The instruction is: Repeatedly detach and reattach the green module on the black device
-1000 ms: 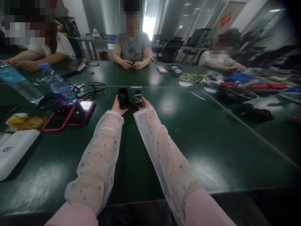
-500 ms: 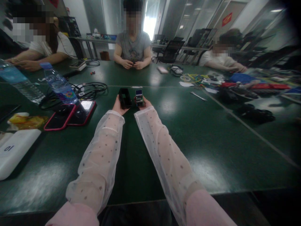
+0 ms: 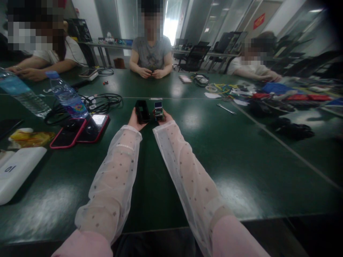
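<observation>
- While the left hand (image 3: 133, 120) is curled around a black case (image 3: 145, 115) left of centre, the case faces the wearer, apparently for viewing.
- The right hand (image 3: 167, 117) grips a small circuit assembly (image 3: 158, 112) near centre, likely keeping both visible.

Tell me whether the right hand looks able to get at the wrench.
Probably yes: nothing visible stands between the right hand and the wrench, though that hand holds a small circuit board, which likely must be put down first.
</observation>
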Available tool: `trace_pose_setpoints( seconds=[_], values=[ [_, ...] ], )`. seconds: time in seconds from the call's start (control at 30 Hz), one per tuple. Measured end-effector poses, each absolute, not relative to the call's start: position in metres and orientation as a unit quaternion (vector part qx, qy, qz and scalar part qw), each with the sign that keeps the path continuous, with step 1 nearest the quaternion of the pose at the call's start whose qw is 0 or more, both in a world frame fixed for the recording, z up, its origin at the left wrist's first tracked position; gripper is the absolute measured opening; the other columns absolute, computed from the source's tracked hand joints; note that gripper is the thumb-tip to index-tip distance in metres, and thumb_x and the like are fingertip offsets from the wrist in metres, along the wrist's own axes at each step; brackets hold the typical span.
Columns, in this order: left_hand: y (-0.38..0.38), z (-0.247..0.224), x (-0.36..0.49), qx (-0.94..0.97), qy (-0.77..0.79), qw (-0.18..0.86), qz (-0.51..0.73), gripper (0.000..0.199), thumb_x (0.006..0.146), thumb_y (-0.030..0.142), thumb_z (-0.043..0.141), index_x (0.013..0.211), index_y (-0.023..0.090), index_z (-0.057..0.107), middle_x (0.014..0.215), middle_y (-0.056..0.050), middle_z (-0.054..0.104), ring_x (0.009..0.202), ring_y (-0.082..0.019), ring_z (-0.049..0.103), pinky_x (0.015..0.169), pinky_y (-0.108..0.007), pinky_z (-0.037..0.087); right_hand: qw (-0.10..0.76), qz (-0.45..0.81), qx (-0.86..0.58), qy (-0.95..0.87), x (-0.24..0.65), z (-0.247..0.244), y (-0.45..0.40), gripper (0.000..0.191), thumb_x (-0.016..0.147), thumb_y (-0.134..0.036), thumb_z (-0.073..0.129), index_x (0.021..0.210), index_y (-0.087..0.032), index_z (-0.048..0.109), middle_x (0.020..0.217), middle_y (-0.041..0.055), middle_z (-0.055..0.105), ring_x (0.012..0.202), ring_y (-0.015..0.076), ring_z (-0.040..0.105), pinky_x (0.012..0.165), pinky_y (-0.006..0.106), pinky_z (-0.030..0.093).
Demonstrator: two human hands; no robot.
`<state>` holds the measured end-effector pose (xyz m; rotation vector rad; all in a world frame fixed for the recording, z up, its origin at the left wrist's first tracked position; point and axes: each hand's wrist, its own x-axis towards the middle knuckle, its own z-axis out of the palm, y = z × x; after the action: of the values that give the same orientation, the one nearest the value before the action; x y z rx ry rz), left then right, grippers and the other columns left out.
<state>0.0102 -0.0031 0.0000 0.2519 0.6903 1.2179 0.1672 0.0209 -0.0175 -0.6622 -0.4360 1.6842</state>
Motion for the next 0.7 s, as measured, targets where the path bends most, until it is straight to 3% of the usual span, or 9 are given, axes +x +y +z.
trace_pose_setpoints(
  seconds=[0.7],
  values=[
    [-0.0006, -0.0014, 0.0097, 0.115, 0.321, 0.762, 0.55, 0.055, 0.091, 0.06, 0.038, 0.122, 0.016, 0.052, 0.077, -0.009, 0.066, 0.065, -0.022, 0.064, 0.061, -0.032, 0.051, 0.6, 0.723, -0.288, -0.184, 0.1676, -0.0179, 0.0224, 0.023, 0.097, -0.015, 0.039, 0.108, -0.02, 0.058, 0.071, -0.0006, 0.07, 0.069, 0.0127, 0.07, 0.063, 0.024, 0.058]
  ],
)
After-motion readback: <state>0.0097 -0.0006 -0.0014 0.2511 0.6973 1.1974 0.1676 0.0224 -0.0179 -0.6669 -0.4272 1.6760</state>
